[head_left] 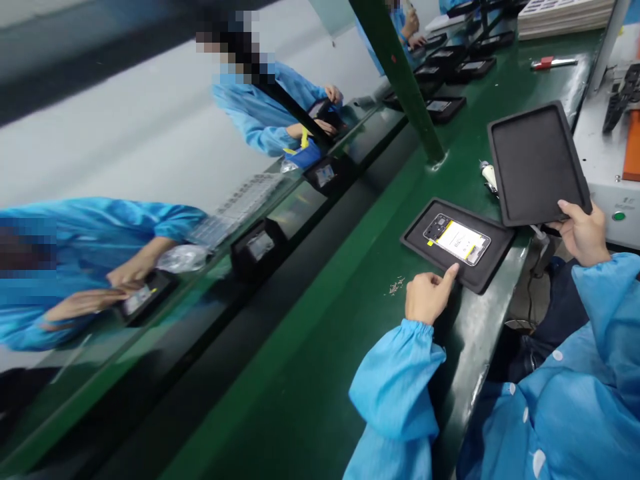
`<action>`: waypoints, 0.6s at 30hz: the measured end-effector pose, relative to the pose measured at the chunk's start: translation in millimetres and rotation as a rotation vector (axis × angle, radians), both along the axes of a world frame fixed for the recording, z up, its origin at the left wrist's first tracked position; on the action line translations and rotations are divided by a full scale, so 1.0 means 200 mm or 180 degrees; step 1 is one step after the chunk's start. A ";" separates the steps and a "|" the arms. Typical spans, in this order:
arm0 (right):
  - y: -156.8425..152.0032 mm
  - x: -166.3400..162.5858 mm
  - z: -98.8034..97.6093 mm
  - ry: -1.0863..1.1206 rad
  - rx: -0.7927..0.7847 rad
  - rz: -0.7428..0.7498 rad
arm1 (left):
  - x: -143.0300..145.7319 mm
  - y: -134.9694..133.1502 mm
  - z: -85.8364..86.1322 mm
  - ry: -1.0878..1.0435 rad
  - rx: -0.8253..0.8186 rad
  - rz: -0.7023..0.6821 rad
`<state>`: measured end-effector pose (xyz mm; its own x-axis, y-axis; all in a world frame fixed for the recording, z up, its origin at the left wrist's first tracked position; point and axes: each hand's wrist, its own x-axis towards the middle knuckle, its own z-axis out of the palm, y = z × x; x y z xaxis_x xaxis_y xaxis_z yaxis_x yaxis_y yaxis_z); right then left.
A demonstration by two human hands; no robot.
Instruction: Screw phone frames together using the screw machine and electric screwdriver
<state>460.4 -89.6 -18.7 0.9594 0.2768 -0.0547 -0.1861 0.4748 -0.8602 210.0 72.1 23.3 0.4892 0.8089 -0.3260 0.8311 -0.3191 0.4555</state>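
Note:
My right hand (583,233) grips a black tray (540,163) by its lower corner, thumb on top. This tray is held tilted above the bench and nothing lies in it. On the green bench rests a second black tray (487,277), holding an opened phone (457,240) with its battery and inner parts showing. My left hand (429,293) is closed at the near edge of that second tray, thumb against the rim; its other fingers are curled and partly hidden. Beside it lies a small scatter of tiny screws or similar bits (397,287).
A white-handled tool (489,175) lies behind the trays, near a green post (405,87). Further back are several black trays with phones (445,108), a red-and-silver tool (553,63) and a stack of panels (565,19). Co-workers in blue sleeves (175,220) work across the line.

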 end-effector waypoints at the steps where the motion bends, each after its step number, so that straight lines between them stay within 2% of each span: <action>1: 0.01 0.00 -0.01 0.0008 0.0018 -0.0024 | 0.03 -0.01 0.02 0.0132 0.0245 0.0078; 3: 0.05 0.00 -0.02 0.0015 0.0081 -0.0147 | 0.11 -0.01 0.06 0.0227 0.0722 0.0255; 5: 0.08 -0.01 -0.02 -0.0006 0.0158 -0.0336 | 0.22 0.00 0.09 0.0058 0.0969 0.0312; 8: 0.15 -0.04 -0.02 -0.0149 0.0275 -0.0543 | 0.41 0.04 0.07 -0.0256 0.0753 0.0362; 11: 0.22 -0.10 -0.03 -0.0214 0.0358 -0.0567 | 0.54 0.07 0.00 -0.0299 0.0489 0.0565; 14: 0.27 -0.16 -0.05 -0.0153 0.0302 -0.0466 | 0.61 0.07 -0.05 -0.0306 0.0472 0.0709; 18: 0.30 -0.19 -0.09 -0.0108 0.0203 -0.0353 | 0.67 0.03 -0.05 -0.0332 0.0428 0.0734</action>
<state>423.0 -29.1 -36.6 0.9853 0.1708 -0.0075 -0.1007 0.5447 -0.8325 343.4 78.3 13.1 0.3127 0.9353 -0.1659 0.8396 -0.1904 0.5087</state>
